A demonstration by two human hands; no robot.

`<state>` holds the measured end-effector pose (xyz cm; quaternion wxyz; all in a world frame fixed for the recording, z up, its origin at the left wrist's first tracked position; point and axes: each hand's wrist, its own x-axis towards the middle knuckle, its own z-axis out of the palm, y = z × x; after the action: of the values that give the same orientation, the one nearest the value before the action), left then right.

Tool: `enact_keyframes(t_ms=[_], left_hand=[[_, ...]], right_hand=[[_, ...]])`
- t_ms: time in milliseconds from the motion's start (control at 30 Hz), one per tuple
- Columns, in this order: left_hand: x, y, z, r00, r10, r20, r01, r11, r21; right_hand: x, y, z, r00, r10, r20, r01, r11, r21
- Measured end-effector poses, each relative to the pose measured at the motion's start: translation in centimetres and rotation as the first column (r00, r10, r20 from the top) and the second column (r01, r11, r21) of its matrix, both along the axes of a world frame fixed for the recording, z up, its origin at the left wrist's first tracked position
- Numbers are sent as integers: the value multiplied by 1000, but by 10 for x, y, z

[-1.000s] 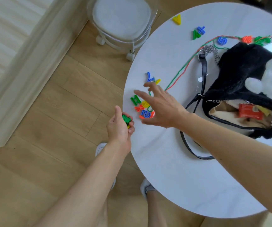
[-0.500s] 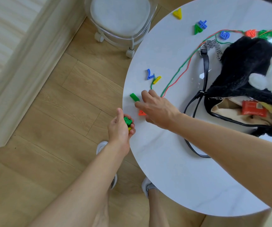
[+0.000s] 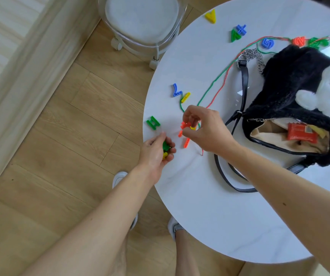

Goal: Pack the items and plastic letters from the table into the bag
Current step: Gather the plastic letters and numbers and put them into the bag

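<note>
My left hand [image 3: 157, 154] is at the table's left edge, curled around green and yellow plastic letters [image 3: 166, 149]. My right hand [image 3: 204, 129] is raised just above the table, fingers closed on a bunch of orange and yellow letters [image 3: 186, 126], with one orange piece [image 3: 186, 142] hanging below. A green H [image 3: 153, 122] lies to their left, a blue piece [image 3: 177, 90] and a yellow one [image 3: 185, 97] farther back. The black furry bag [image 3: 291, 88] lies open at right, a red packet [image 3: 301, 132] inside.
Red and green strings [image 3: 219, 84] run across the white round table [image 3: 209, 216] toward more letters at the back: yellow [image 3: 210, 16], green and blue [image 3: 237, 32], blue [image 3: 267, 43], orange [image 3: 298, 41]. The bag's black strap [image 3: 225, 180] loops near me. A white stool [image 3: 142, 18] stands beyond the table.
My right hand came down on the pile of letters, closed on them and lifted them off the table. My left hand stayed at the edge holding its letters.
</note>
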<state>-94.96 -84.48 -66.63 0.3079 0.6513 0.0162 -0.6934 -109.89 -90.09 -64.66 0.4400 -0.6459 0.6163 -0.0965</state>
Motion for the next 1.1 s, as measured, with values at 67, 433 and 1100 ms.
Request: enact_keyframes(t_ms=[67, 433, 1100], left_hand=[[-7, -4, 2, 996, -4, -87, 6, 1000, 24], [-15, -11, 5, 933, -2, -359, -3, 1000, -12], [20, 41, 0, 961, 143, -236, -146, 989, 5]], right_hand=[[2, 4, 8, 995, -55, 78, 54, 998, 20], [4, 30, 27, 984, 170, 45, -163, 977, -136], [79, -8, -30, 766, 462, -446, -560, 821, -111]])
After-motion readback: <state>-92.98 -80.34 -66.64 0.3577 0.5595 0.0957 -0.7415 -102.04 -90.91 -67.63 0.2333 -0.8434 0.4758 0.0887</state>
